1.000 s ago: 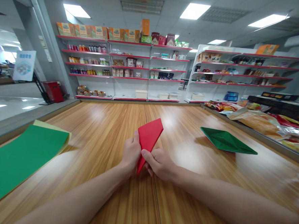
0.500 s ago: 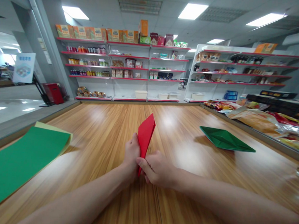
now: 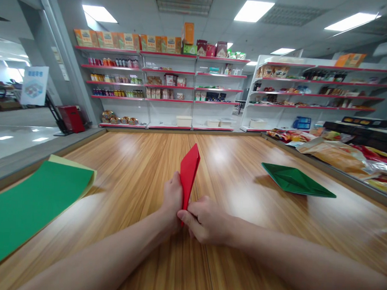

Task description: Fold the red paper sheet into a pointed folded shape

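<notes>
A folded piece of red paper (image 3: pixel 189 170) stands on edge above the middle of the table, between both hands. My left hand (image 3: pixel 172 198) grips it from the left side, its fingers partly hidden behind the paper. From the right, my right hand (image 3: pixel 205 220) pinches the lower edge, thumb pressed towards the paper's near corner. Over to the right lies a folded green paper piece (image 3: pixel 298 180) with raised creases. Sheets of green paper (image 3: pixel 32 209), with a pale yellow one beneath, curl up at the left.
The wooden table (image 3: pixel 140 159) has a raised rim. Beyond its right rim lie snack packets (image 3: pixel 337 156) and black boxes (image 3: pixel 358 135). Clear plastic shows at the right edge. Stocked shelves (image 3: pixel 170 100) stand behind, with a red box (image 3: pixel 69 119) at the left.
The hands keep hold of the red paper almost unmoved; my right thumb sits slightly lower. The whole view has shifted a little.
</notes>
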